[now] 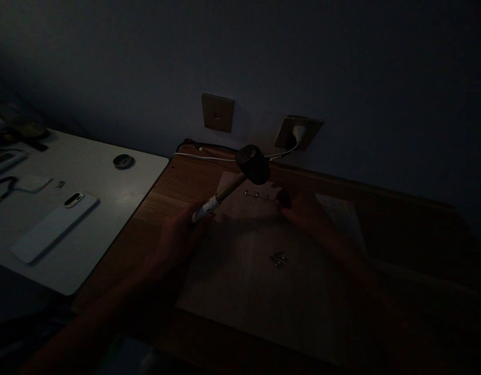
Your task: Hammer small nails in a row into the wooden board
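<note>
My left hand (181,232) is wrapped around the light-wrapped grip of a mallet (230,187). Its dark, thick head (253,164) is raised above a pale wooden board (232,281). On that board, towards its far edge, several small nails (257,196) stand upright in a row. At the right end of this row my right hand (298,208) rests with its fingers pressed together; what they pinch is lost in the dark. A small pile of loose nails (278,259) lies on the board, nearer to me than both hands.
The scene is very dim. On the left, a white table (119,208) bears a phone (54,226), a small round tin (123,161) and other tools. Behind the board, a white cable (209,157) runs along the wall to a plug (298,133) in a socket.
</note>
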Demonstrator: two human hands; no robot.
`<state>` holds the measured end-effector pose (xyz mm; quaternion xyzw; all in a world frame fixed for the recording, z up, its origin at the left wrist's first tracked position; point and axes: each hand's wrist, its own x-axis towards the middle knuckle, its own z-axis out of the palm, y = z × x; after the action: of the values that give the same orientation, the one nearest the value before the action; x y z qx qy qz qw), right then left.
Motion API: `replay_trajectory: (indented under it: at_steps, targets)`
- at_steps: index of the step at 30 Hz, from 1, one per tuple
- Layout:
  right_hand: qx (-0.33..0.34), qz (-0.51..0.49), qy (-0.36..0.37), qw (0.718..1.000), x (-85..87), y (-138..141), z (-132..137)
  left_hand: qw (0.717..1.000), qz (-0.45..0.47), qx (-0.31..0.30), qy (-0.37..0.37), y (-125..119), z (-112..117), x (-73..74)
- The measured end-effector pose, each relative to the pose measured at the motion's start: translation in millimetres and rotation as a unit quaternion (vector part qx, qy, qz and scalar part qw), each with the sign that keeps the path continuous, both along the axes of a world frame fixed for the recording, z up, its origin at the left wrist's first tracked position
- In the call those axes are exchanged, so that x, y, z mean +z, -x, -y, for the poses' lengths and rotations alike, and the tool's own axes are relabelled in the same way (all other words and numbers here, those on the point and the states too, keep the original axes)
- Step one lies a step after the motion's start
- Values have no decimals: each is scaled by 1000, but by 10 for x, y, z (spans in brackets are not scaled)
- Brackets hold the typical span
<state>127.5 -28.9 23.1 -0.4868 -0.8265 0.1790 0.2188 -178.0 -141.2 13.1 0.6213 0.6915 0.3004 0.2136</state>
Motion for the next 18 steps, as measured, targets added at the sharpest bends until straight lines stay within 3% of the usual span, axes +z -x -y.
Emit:
replay_trajectory:
  at_steps: [12,18]
  targets:
    - [-48,-9,9,999,-106,6,-50,1000,-16,-8,-4,8,6,-77]
    - [-57,-8,-19,998,-133,-86,15,995,-89,-33,-11,-40,7,88]
